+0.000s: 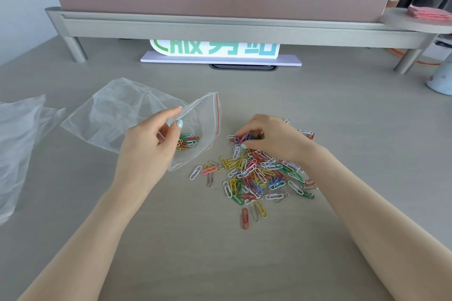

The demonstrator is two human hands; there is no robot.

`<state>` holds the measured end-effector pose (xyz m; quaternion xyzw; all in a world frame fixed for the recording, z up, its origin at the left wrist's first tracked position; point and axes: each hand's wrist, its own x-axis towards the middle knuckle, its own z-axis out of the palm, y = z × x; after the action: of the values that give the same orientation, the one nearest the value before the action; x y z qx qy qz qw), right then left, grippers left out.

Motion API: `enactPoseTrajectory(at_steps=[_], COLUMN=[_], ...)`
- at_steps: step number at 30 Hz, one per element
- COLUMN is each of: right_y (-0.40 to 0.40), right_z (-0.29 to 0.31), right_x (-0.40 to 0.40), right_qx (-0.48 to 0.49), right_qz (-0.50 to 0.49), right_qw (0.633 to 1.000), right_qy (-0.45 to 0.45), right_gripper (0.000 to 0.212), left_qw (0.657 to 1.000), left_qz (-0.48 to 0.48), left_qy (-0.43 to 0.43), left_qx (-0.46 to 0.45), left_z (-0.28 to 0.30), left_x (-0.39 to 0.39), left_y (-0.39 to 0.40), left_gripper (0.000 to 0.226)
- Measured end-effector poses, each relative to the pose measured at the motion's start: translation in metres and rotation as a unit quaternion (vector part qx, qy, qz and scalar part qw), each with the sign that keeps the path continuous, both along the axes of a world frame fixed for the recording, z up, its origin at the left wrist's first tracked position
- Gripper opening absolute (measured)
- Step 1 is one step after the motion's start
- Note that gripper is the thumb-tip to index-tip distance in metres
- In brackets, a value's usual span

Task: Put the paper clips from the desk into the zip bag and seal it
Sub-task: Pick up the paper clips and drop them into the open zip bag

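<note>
I see the left hand (149,139) pinching the bag (127,115) mouth open, some clips inside. Right hand (269,137), just right of the bag, curls over loose clips (256,176) on the desk (342,110).

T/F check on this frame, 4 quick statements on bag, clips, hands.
1. The left hand holds the zip bag by its mouth. True.
2. The bag is empty. False: a few clips already lie inside.
3. The right hand rests idle beside the pile. False: its fingers are curled on clips at the far end of the pile.
4. Most clips are on the desk, not in the bag. True.
</note>
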<state>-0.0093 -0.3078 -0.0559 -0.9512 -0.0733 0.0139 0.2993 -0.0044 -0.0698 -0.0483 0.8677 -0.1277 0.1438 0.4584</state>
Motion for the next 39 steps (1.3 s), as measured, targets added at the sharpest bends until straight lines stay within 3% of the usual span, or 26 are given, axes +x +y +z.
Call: enactPoseTrajectory(at_steps=[18, 27, 30, 34, 39], right_y=[0.004, -0.006, -0.004, 0.013, 0.054], right_z=[0.008, 0.009, 0.011, 0.018, 0.020], right_x=[-0.007, -0.006, -0.004, 0.000, 0.011], right_qx=[-0.002, 0.148, 0.230, 0.356, 0.382], right_qz=[-0.024, -0.091, -0.104, -0.102, -0.079], right_qw=[1.000, 0.985, 0.968, 0.927, 0.918], right_qy=[-0.014, 0.013, 0.018, 0.048, 0.074], right_gripper=[0.014, 0.009, 0.017, 0.011, 0.012], left_qw=[1.000, 1.000, 1.000, 1.000, 1.000], left_qz=[-0.001, -0.002, 0.000, 0.000, -0.007], left_qy=[-0.002, 0.004, 0.003, -0.001, -0.004], left_qx=[-0.004, -0.009, -0.015, -0.022, -0.022], left_z=[0.000, 0.001, 0.002, 0.003, 0.005], left_x=[0.000, -0.001, -0.001, -0.002, -0.002], left_y=[0.002, 0.001, 0.001, 0.001, 0.002], left_gripper=[0.028, 0.028, 0.029, 0.029, 0.031])
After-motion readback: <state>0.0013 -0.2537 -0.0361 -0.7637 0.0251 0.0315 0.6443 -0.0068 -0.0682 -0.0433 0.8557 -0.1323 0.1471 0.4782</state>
